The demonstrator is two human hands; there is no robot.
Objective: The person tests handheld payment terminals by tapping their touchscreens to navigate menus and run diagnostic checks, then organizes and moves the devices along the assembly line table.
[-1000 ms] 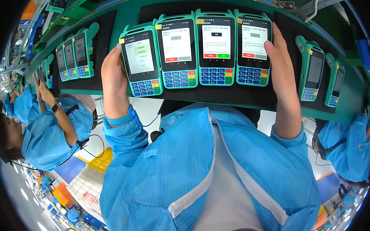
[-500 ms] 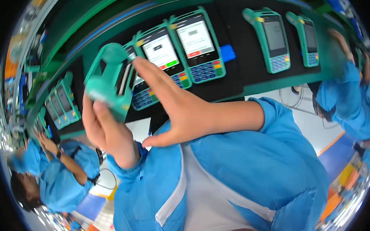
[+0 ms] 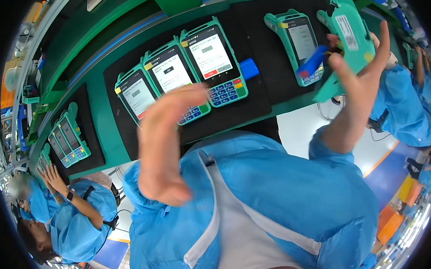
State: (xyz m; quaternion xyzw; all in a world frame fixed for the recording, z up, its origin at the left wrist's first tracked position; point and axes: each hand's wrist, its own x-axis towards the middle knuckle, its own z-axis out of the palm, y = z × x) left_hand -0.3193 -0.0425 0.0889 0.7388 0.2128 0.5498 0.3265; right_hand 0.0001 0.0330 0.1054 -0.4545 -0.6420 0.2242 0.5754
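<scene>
Green-cased, a payment terminal (image 3: 362,47) is gripped in the right hand (image 3: 359,80), between thumb and raised index finger, its labelled back showing, its screen hidden and its far end at the view's upper edge. Beside that thumb, a blurred blue piece (image 3: 312,62) (whether it joins the terminal, I cannot tell) partly covers another terminal (image 3: 299,37). The blurred left hand (image 3: 163,146) is empty, fingers bent, thumb apart; behind and beyond its fingertips lie three lit terminals (image 3: 207,52), the leftmost keypad hidden.
</scene>
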